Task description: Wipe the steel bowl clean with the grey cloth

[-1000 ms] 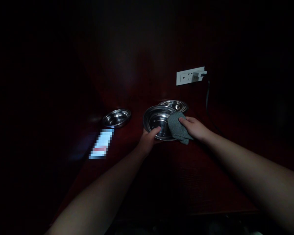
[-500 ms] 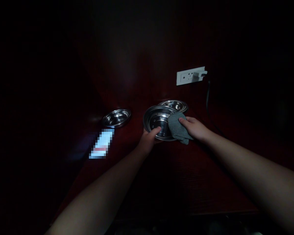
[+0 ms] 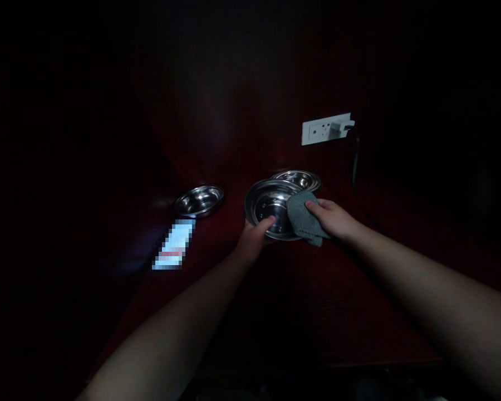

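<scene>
A shiny metal bowl [image 3: 271, 192] is tilted toward me above the dark red table. My left hand [image 3: 253, 238] grips its near left rim, thumb inside and fingers hidden underneath. Over the bowl's right edge lies a grey-green cloth [image 3: 304, 217], pinched by my right hand [image 3: 332, 217] with the thumb on top. The cloth covers that part of the rim, and whether fingers behind it also grip the bowl is hidden. Just behind stands more metal dishware [image 3: 301, 179], partly covered by the held bowl. Farther left, another metal bowl [image 3: 200, 200] rests on the table.
A lit, pixelated rectangle [image 3: 174, 245] lies left of my hands, near the left bowl. On the back wall a white socket plate [image 3: 315, 132] holds a plug, and a dark cable [image 3: 355, 161] hangs down to the right. The table's front edge [image 3: 384, 365] runs below. Surroundings are very dark.
Almost nothing differs. The view has shifted very slightly, while both hands keep the same hold on the bowl and the cloth.
</scene>
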A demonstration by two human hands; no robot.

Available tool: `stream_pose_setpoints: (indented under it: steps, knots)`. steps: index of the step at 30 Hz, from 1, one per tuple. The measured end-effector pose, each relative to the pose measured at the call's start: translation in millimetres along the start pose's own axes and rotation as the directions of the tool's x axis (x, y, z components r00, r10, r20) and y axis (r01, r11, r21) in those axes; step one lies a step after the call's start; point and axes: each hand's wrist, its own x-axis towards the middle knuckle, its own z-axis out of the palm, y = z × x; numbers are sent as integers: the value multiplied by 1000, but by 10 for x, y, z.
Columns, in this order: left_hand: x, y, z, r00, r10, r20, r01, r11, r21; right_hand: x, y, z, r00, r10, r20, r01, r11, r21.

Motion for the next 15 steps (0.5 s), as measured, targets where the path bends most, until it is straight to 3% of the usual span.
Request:
stream_pose_setpoints:
  steps: [15]
  knots:
    - [-8,3,-3,1000,-2,-3,2,1000,2,-16,-33,7,1000,19,16,-20,999,35]
